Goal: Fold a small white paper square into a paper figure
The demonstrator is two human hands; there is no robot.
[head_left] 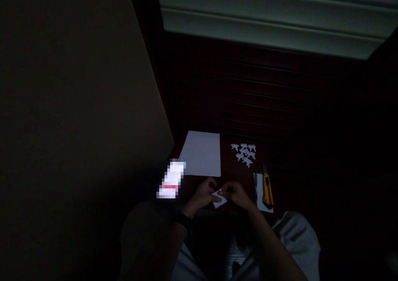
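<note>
Nearest the camera, at six o'clock, two forearms rise from the lap and converge over the near edge of a dark wooden table (230, 172). A dark wristband (184, 219) circles the left wrist. The left hand (202, 194) is curled, knuckles up, its fingers closed narrowly on the left end of a small white paper piece (219, 199). The right hand (236, 193) mirrors it, with thumb and fingertips pinched on the same scrap from the three o'clock side. The scrap sits between the two hands, low over the table's front edge; the dim light hides whether it touches the wood. At nine o'clock from the hands, a lit phone (171, 180) lies tilted on the table's left corner, its screen blurred. At three o'clock from the hands, a yellow utility knife (267, 188) lies lengthwise on a white paper strip (260, 201), near the right hand but apart from it. Farther off, at eleven o'clock from the hands, a white sheet (201, 153) lies flat, its near edge close to the left knuckles. At one o'clock, a cluster of small folded paper shapes (245, 152) lies bunched together, well apart from the knife. Beyond the table, dark slatted panelling (264, 90) climbs toward twelve o'clock, topped by a pale ledge (267, 23); a plain wall (71, 106) fills the nine o'clock side.
</note>
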